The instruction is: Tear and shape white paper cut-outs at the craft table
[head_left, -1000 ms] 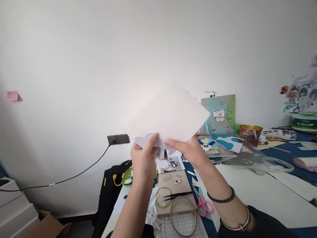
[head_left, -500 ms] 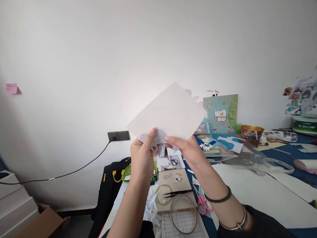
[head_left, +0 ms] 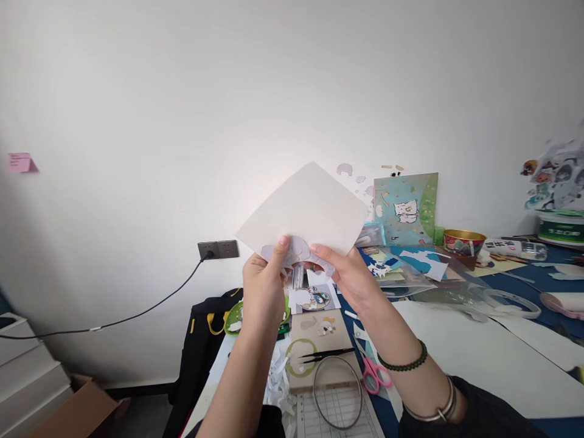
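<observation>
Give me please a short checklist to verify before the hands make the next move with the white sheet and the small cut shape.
1. Left hand grips the cut shape at the lower edge of the white sheet: ok.
2. Right hand pinches the same edge: ok.
3. Sheet is raised free of the table: ok.
4. Shape is fully separated from the sheet: cannot tell.
5. Pink scissors and black tweezers lie apart from both hands: ok.
</observation>
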`<state>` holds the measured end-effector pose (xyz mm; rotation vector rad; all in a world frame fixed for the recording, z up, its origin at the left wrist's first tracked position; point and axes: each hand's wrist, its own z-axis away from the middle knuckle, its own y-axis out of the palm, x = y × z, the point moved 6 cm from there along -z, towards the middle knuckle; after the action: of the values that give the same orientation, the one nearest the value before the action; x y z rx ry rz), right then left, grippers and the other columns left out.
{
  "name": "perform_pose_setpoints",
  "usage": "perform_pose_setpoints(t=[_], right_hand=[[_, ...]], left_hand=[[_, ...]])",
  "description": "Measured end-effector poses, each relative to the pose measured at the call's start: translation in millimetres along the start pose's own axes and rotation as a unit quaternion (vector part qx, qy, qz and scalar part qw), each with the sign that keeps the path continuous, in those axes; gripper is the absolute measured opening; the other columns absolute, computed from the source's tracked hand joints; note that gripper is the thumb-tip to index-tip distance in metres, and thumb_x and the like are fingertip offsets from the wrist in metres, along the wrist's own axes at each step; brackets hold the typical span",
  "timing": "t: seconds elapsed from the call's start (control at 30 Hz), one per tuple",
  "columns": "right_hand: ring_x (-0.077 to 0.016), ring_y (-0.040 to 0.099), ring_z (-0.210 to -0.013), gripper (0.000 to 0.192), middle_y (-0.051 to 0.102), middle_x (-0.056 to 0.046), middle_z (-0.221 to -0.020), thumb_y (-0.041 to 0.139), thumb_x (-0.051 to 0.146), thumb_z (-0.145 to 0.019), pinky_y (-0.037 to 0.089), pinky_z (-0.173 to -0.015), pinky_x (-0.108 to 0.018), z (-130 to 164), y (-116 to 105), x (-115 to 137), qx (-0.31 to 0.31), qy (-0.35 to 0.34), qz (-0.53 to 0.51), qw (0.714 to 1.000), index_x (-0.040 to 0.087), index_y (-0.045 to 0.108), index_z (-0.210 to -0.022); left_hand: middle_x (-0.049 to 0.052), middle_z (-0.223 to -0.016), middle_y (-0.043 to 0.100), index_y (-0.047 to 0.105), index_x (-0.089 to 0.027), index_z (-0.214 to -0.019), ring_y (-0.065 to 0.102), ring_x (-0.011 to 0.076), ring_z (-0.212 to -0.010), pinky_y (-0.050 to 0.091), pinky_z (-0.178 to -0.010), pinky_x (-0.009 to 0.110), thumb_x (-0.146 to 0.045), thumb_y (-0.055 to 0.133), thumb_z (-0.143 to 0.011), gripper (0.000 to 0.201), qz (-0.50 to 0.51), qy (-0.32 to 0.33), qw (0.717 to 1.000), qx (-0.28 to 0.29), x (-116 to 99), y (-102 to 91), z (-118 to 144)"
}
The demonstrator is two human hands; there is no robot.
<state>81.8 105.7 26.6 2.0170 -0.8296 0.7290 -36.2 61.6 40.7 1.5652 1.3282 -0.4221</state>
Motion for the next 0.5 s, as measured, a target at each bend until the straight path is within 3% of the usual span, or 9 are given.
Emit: perform_pose_setpoints(t=[0.13,0.27,0.37,0.5], right_hand=[[-0.0204,0.065,-0.088,0.043,0.071,-0.003,-0.1,0.076,0.026,-0.066,0.055,-0.07,-0.034,-1.7,-0.8,-1.5,-0.003,-0.008,0.009,1.0,0.022,0.066,-0.108],[-0.0239,0.065,-0.097,0.049,0.072,-0.006,-0.101,0.079,0.028,-0.063,0.053,-0.083,-0.039,-3.5,-7.8,-0.4,-0.04,-0.032,0.034,0.998,0.018,0.066,-0.109],[-0.0248,0.064,-0.101,0.052,0.071,-0.007,-0.106,0.08,0.027,-0.062,0.05,-0.091,-0.041,-3.6,-9.0,1.6,-0.037,-0.045,0.036,0.998,0.018,0.066,-0.11],[-0.0256,0.065,-0.102,0.049,0.07,-0.009,-0.11,0.077,0.027,-0.067,0.05,-0.092,-0.044,-1.2,-6.5,4.4,-0.029,-0.055,0.037,0.997,0.017,0.064,-0.113]], left_hand=[[0.004,-0.072,0.071,0.066,-0.015,-0.074,0.067,0.0151,-0.067,0.05,-0.061,0.024,-0.039,0.068,-0.076,0.025,0.023,-0.029,0.999,-0.032,2.0,-4.2,-2.6],[0.005,-0.085,0.073,0.067,-0.017,-0.089,0.068,0.0185,-0.074,0.05,-0.058,0.026,-0.045,0.063,-0.077,0.03,0.061,-0.017,0.998,-0.029,-2.0,-2.4,-3.7],[0.005,-0.075,0.072,0.068,-0.015,-0.079,0.067,0.0177,-0.066,0.048,-0.054,0.025,-0.046,0.067,-0.073,0.032,0.038,-0.025,0.999,-0.018,-1.4,-2.3,-4.5],[0.002,-0.058,0.067,0.068,-0.013,-0.068,0.062,0.0144,-0.053,0.045,-0.049,0.023,-0.032,0.081,-0.059,0.025,-0.043,-0.029,0.999,-0.018,3.3,-6.8,-6.4]])
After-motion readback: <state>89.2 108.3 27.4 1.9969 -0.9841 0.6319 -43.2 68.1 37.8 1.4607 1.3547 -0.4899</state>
